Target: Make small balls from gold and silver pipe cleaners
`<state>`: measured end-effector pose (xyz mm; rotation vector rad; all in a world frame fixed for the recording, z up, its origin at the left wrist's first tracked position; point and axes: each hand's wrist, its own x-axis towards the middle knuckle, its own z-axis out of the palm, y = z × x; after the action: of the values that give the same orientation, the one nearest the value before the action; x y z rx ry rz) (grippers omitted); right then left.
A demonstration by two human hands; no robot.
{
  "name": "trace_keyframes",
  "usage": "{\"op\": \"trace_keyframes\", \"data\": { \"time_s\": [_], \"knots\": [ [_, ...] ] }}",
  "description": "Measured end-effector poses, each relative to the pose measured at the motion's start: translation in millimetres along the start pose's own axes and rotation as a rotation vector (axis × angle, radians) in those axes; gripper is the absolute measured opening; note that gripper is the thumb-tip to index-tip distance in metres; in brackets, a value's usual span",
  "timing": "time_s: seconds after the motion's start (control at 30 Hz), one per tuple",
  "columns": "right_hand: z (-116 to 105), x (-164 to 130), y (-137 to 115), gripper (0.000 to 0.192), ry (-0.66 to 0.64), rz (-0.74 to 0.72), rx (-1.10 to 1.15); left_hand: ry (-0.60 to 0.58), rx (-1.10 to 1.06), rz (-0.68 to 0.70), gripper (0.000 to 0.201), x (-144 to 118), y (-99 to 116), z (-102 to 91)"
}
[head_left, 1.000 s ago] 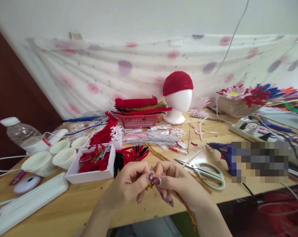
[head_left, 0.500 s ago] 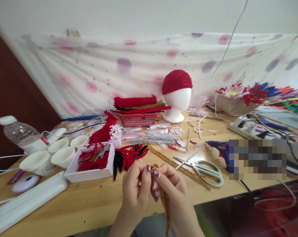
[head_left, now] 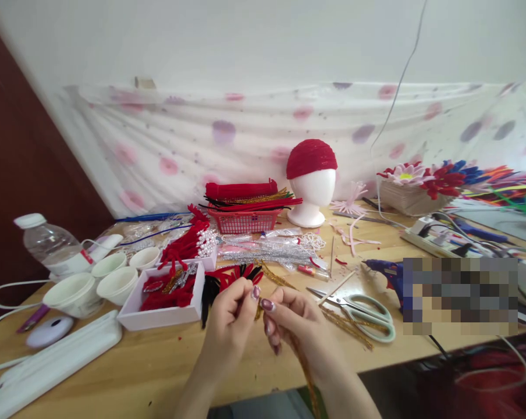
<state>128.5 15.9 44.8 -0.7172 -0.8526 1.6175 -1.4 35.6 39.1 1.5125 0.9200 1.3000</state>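
Low in the middle of the frame, the person's left hand (head_left: pixel 232 317) and right hand (head_left: pixel 295 326) meet above the near edge of the pale wooden bench (head_left: pixel 158 364), both closed in a pinch on a fuzzy gold pipe cleaner (head_left: pixel 305 366). Its upper end sits between the fingertips of the two hands, and its long tail runs under the right hand toward the bottom edge of the frame. Just right of the hands lie mint-handled scissors (head_left: pixel 368 314), with more loose gold stems (head_left: pixel 345 326) beside them, and a blue glue gun (head_left: pixel 387 273) further right. Left of the hands stands a shallow white box of red trimmings (head_left: pixel 164 297), then a cluster of white plastic cups (head_left: pixel 95 282) and a clear water bottle lying on its side (head_left: pixel 49 247). Toward the back, at centre, a red mesh basket of pipe cleaners (head_left: pixel 244 218) stands beside a white foam head wearing a red cap (head_left: pixel 311 180).
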Motion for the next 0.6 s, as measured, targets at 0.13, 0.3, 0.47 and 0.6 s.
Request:
{"op": "trace_keyframes", "data": {
  "time_s": [0.13, 0.3, 0.47, 0.6],
  "knots": [
    [13.1, -3.5, 17.6, 0.037, 0.182, -0.085, 0.037, 0.253, -0.109, -0.078, 0.040, -13.2, -11.2, 25.0],
    [3.0, -2.8, 17.8, 0.036, 0.163, -0.055, 0.054, 0.276, -0.060, -0.127, 0.043, -20.1, -6.2, 28.0],
    [-20.7, 5.9, -5.4, 0.029, -0.099, 0.147, 0.002, -0.198, -0.032, -0.152, 0.044, -8.1, 5.4, -5.8],
    [-20.3, 11.1, -11.1, 0.028, -0.166, 0.199, 0.009, -0.299, -0.083, -0.129, 0.039, -2.1, 7.5, -14.6]
  ]
}}
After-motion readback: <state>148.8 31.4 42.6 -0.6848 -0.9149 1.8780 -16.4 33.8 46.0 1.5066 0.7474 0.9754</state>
